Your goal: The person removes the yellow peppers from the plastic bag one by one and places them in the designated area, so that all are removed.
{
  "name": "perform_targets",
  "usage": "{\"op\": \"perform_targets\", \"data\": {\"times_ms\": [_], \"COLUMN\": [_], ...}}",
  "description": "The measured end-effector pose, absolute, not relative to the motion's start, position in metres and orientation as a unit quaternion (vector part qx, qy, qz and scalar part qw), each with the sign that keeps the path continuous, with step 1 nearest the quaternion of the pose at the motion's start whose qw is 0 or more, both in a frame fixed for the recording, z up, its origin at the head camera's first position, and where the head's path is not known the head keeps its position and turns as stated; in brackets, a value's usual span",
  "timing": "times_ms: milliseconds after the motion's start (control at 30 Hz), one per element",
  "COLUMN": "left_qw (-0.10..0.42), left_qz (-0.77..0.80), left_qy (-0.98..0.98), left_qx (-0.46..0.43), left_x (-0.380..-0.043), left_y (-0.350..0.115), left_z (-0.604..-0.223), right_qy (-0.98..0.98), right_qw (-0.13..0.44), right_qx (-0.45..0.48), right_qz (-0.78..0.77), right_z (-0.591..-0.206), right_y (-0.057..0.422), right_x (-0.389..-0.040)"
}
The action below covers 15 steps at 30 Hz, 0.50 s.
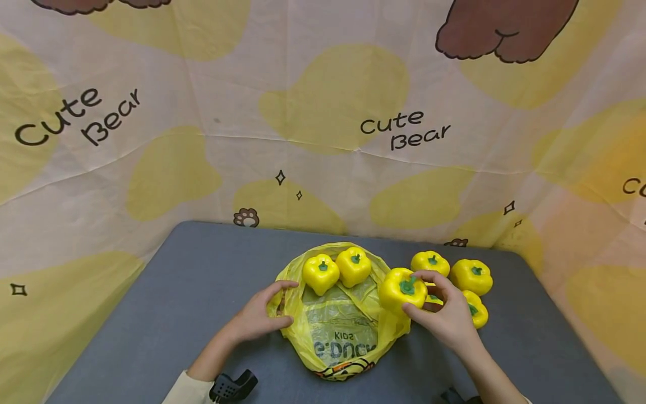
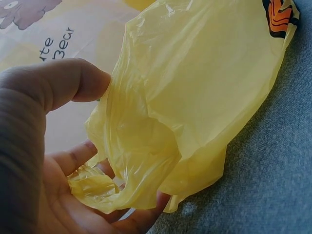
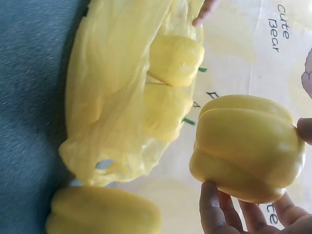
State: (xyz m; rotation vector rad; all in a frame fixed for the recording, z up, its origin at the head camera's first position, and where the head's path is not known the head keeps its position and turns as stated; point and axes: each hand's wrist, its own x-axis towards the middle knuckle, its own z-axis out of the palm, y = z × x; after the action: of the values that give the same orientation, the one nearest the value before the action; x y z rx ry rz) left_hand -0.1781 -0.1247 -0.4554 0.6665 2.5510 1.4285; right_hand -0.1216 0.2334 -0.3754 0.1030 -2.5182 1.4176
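A yellow bell pepper (image 1: 396, 292) with a green stem is held up by my right hand (image 1: 446, 311), over the right rim of a yellow plastic bag (image 1: 290, 336). In the right wrist view the thumb is on one side of this pepper (image 3: 246, 146) and the fingers are on the other. The bag lies with its mouth spread wide, and two more peppers (image 1: 321, 274) rest inside at the far side. My left hand (image 1: 252, 317) holds the bag's left edge. The left wrist view has its thumb against the rim and its fingers about the bag's handle (image 2: 97, 187).
Several other yellow peppers (image 1: 471, 276) are grouped on the grey table (image 1: 217, 269), right of the bag and partly behind my right hand. A printed cloth (image 1: 323, 101) hangs behind the table's far edge. A black wrist device (image 1: 233, 387) sits by my left sleeve.
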Motion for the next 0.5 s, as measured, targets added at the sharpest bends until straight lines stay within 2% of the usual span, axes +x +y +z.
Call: {"op": "perform_targets", "data": {"times_ms": [500], "left_qw": [0.07], "left_qz": [0.476], "left_qy": [0.847], "left_qx": [0.227], "left_x": [-0.178], "left_y": [-0.125], "left_z": [-0.457], "right_qy": [-0.875], "right_qw": [0.121], "right_qx": [-0.025], "right_qz": [0.468], "right_z": [-0.393], "right_y": [0.258], "right_x": [-0.098]}}
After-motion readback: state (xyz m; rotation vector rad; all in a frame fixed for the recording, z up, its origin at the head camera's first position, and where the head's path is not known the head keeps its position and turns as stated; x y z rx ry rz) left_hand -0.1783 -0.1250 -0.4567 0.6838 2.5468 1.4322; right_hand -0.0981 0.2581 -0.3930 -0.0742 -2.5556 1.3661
